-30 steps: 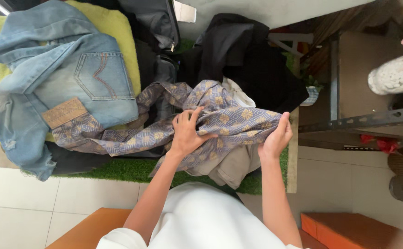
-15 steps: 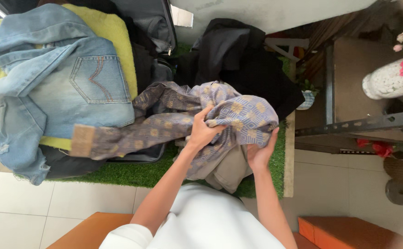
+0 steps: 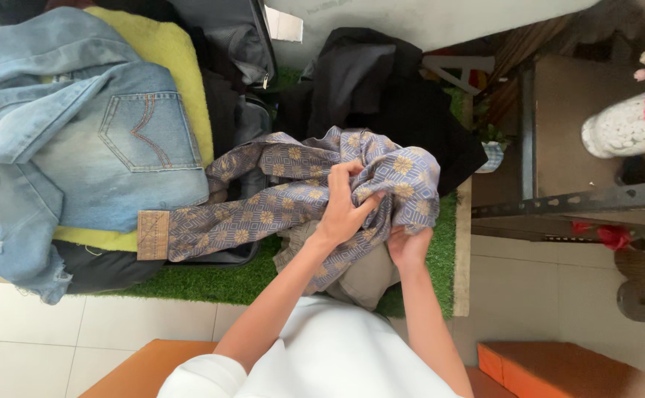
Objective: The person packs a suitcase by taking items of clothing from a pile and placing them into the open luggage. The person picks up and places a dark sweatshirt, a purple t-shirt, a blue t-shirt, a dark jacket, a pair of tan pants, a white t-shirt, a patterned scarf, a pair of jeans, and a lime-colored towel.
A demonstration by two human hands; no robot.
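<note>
Right hand [image 3: 409, 247] dropped lower; scarf [image 3: 293, 195] bunched tighter (both gripping)

A small white paper tag [image 3: 284, 25], roughly rectangular, hangs at the top of the view against the dark grey bag [image 3: 237, 33], just beside its zip. On the patterned cloth [image 3: 263, 214], a tan rectangular patch [image 3: 153, 235] like a label sits at its left end, lying just below the blue jeans [image 3: 94, 140]. No packages, signs or screens show.
</note>
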